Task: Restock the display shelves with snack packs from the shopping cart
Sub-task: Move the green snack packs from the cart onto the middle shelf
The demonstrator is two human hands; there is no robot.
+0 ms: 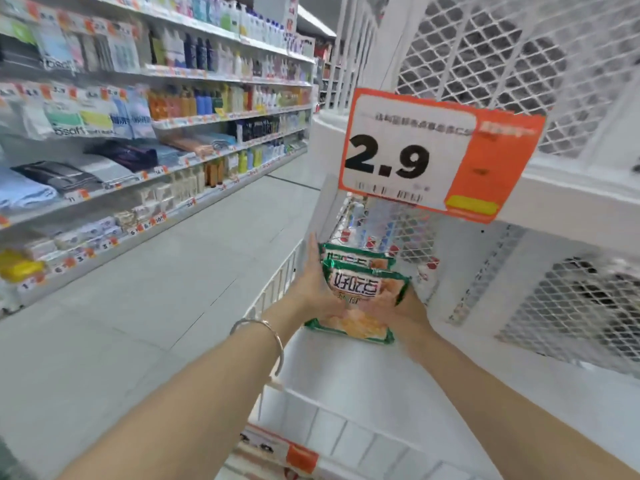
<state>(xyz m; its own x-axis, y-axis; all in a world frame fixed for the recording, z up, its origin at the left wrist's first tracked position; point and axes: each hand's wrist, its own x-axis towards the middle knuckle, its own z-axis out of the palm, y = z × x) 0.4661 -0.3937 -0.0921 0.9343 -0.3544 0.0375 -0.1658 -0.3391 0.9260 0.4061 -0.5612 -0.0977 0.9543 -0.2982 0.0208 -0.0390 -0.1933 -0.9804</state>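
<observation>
— Where do we have the snack packs [362, 287]?

— Low on the white display shelf [346, 372], beneath the 2.9 price sign [415, 157] and just behind the wire rail [277, 289]. They stand on edge facing the aisle, so shoppers can read the fronts.

— Why both hands on them?

— The bags look soft, and we judge they'd slump if left alone. Our left hand [311, 282] lies along their left side with its fingers [311, 251] straight, like a bookend. Our right hand [407, 308] grips the front pack's lower right corner, fingers curled over its face.

— So we're squaring up the row?

— That's our reading. Another pack seems to lie flat underneath, but blur keeps us from being sure.

— And the cart?

— It's out of view, so we can't tell how many packs remain. Shelf floor shows nearer us, so we judge more would fit.
</observation>
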